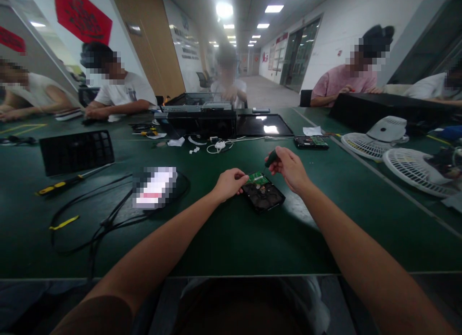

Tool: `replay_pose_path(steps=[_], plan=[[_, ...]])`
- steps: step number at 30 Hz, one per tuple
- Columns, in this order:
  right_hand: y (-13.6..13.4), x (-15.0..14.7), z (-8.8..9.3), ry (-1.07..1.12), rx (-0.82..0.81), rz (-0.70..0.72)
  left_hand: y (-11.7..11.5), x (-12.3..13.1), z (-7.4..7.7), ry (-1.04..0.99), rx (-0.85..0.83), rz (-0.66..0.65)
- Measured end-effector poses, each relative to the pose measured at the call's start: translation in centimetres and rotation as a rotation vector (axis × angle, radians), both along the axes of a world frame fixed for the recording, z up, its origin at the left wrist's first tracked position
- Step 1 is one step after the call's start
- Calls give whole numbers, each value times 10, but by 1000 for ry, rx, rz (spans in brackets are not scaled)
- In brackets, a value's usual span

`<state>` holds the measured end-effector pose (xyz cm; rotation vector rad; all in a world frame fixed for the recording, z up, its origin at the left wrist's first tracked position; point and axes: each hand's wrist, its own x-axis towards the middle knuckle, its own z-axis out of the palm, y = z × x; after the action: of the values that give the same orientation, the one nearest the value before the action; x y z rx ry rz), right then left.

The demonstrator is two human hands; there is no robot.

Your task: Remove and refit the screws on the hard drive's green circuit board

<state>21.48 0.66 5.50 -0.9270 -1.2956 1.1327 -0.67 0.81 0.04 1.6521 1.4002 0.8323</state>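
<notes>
Drive (263, 194) lies between the two hands on the green table (231, 248), its long axis slanting from far left to near right, with the green circuit board (257, 178) at its far end. The left hand (230, 183) is nearer: its thumb and fingers pinch the drive's left corner. The right hand (290, 167) hangs above and just beyond the right side of that far end, fingers curled round a dark tool (272, 158) whose tip is too faint to make out. Bare tabletop runs from the drive to the near edge. Cables (104, 224) and a yellow-handled screwdriver (61, 186) lie well off to the left, fan parts (415, 176) to the right, and a computer case (202, 123) across the table. Co-workers sit along the far side, under ceiling lights, with a corridor behind.
</notes>
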Motion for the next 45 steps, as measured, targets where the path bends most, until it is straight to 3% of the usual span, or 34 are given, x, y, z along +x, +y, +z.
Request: replay_pose_path(steps=[6, 30, 45], plan=[[2, 1, -4, 8, -37, 72, 3, 0, -4, -28, -9, -9], [1, 5, 1, 157, -99, 123, 7, -2, -9, -71, -33, -29], [1, 9, 1, 92, -103, 133, 6, -2, -10, -98, -37, 12]])
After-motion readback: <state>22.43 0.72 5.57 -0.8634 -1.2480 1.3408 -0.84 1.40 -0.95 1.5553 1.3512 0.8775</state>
